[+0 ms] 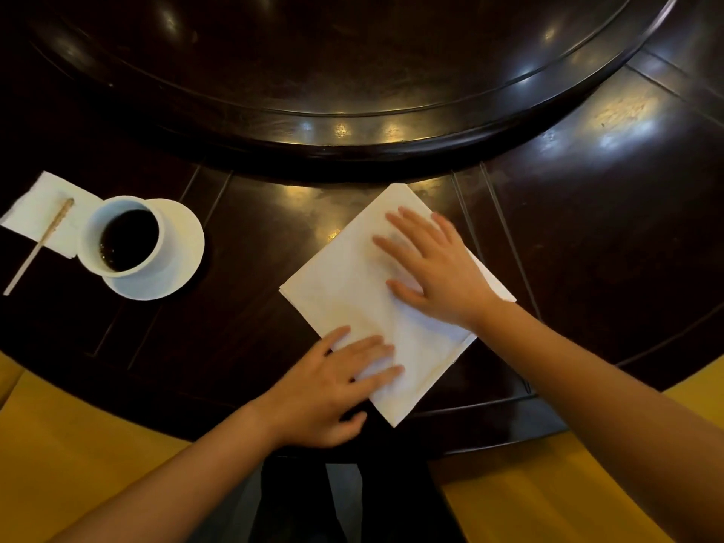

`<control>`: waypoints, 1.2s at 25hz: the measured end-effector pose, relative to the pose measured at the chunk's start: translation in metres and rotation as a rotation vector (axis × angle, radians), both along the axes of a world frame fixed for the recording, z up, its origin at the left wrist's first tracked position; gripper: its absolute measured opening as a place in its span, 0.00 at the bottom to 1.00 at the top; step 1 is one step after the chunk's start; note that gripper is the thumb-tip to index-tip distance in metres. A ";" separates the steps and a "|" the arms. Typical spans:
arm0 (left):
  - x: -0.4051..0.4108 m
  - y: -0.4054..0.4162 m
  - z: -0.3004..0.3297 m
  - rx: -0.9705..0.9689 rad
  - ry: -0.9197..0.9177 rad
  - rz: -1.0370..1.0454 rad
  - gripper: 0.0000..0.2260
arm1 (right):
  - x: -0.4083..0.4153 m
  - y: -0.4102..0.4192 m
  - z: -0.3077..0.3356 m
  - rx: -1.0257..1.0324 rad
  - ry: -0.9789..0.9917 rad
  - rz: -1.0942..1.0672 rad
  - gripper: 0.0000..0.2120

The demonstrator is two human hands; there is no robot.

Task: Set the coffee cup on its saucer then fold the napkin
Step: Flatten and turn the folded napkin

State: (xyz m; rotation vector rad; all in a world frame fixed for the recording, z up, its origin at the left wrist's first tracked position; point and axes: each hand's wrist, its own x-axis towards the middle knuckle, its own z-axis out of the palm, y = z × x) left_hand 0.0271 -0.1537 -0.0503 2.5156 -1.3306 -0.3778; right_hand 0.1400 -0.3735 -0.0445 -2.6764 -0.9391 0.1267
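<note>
Fingers of both hands flat on the seemingly folded napkin.

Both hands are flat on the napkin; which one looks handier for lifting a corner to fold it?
Probably the left hand: it lies by the napkin's near corner and edge, while the right hand presses mid-sheet, well placed to pin it.

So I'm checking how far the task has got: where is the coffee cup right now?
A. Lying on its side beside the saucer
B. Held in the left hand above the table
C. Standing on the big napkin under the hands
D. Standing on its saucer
D: the coffee cup stands upright on the saucer, toward its left side, while the left hand and right hand lie flat on the napkin.
</note>
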 end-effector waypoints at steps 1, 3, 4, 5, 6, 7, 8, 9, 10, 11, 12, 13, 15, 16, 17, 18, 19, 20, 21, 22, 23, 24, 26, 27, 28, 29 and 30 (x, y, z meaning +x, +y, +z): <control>0.005 0.003 0.002 -0.005 0.005 0.074 0.29 | -0.021 -0.007 0.003 0.052 0.002 0.045 0.24; 0.014 0.005 0.006 -0.001 -0.002 0.126 0.26 | -0.063 -0.025 0.005 0.066 0.021 0.143 0.22; 0.018 0.004 0.008 -0.004 -0.023 0.112 0.25 | -0.078 -0.034 0.005 0.040 0.046 0.190 0.22; 0.022 0.002 0.009 -0.014 -0.043 0.087 0.23 | -0.087 -0.041 0.003 0.007 0.076 0.226 0.23; 0.026 0.000 0.010 -0.028 -0.057 0.062 0.22 | -0.092 -0.046 0.001 -0.024 0.101 0.253 0.23; 0.030 -0.002 0.012 -0.037 -0.067 0.039 0.20 | -0.093 -0.048 0.000 -0.049 0.109 0.270 0.24; 0.033 -0.005 0.013 -0.042 -0.080 0.019 0.19 | -0.092 -0.050 0.000 -0.066 0.099 0.287 0.24; 0.035 -0.007 0.014 -0.041 -0.093 0.000 0.17 | -0.090 -0.051 -0.001 -0.077 0.079 0.310 0.23; 0.037 -0.009 0.015 -0.036 -0.104 -0.017 0.16 | -0.089 -0.051 -0.001 -0.079 0.055 0.336 0.22; 0.038 -0.010 0.016 -0.032 -0.112 -0.032 0.15 | -0.088 -0.052 -0.002 -0.073 0.030 0.358 0.21; 0.039 -0.010 0.016 -0.032 -0.115 -0.047 0.14 | -0.088 -0.052 -0.003 -0.058 0.007 0.373 0.20; 0.040 -0.009 0.017 -0.036 -0.116 -0.065 0.13 | -0.088 -0.052 -0.004 -0.035 -0.014 0.382 0.18; 0.044 -0.004 0.018 -0.060 -0.109 -0.103 0.10 | -0.085 -0.052 -0.004 0.011 -0.059 0.400 0.15; 0.046 -0.002 0.018 -0.070 -0.099 -0.118 0.09 | -0.083 -0.051 -0.004 0.022 -0.084 0.419 0.14; 0.049 0.000 0.018 -0.067 -0.088 -0.132 0.09 | -0.081 -0.051 -0.003 0.022 -0.104 0.446 0.13; 0.052 0.001 0.019 -0.052 -0.079 -0.147 0.09 | -0.078 -0.051 -0.002 0.017 -0.122 0.476 0.12; 0.054 0.001 0.019 -0.032 -0.070 -0.161 0.09 | -0.075 -0.052 -0.001 0.009 -0.132 0.507 0.10; 0.056 0.001 0.019 -0.018 -0.062 -0.172 0.10 | -0.072 -0.052 0.001 0.006 -0.133 0.534 0.09; 0.058 0.002 0.020 -0.009 -0.044 -0.176 0.11 | -0.069 -0.052 0.004 0.008 -0.124 0.557 0.11; 0.059 0.003 0.021 0.001 -0.018 -0.176 0.12 | -0.066 -0.052 0.007 0.008 -0.107 0.573 0.14; 0.061 0.005 0.021 0.009 0.003 -0.178 0.13 | -0.064 -0.053 0.010 0.000 -0.087 0.578 0.16; 0.061 0.006 0.022 0.007 0.008 -0.182 0.14 | -0.062 -0.054 0.013 -0.014 -0.065 0.575 0.18; 0.058 0.008 0.021 -0.016 -0.024 -0.177 0.13 | -0.062 -0.056 0.016 -0.041 -0.025 0.541 0.18; 0.056 0.009 0.019 -0.036 -0.046 -0.161 0.11 | -0.064 -0.056 0.015 -0.045 -0.018 0.512 0.16; 0.055 0.010 0.017 -0.061 -0.068 -0.132 0.10 | -0.065 -0.055 0.013 -0.038 -0.026 0.477 0.12; 0.053 0.011 0.014 -0.091 -0.083 -0.093 0.09 | -0.068 -0.053 0.011 -0.023 -0.046 0.438 0.08; 0.050 0.014 0.010 -0.127 -0.091 -0.046 0.08 | -0.071 -0.052 0.009 0.000 -0.069 0.394 0.05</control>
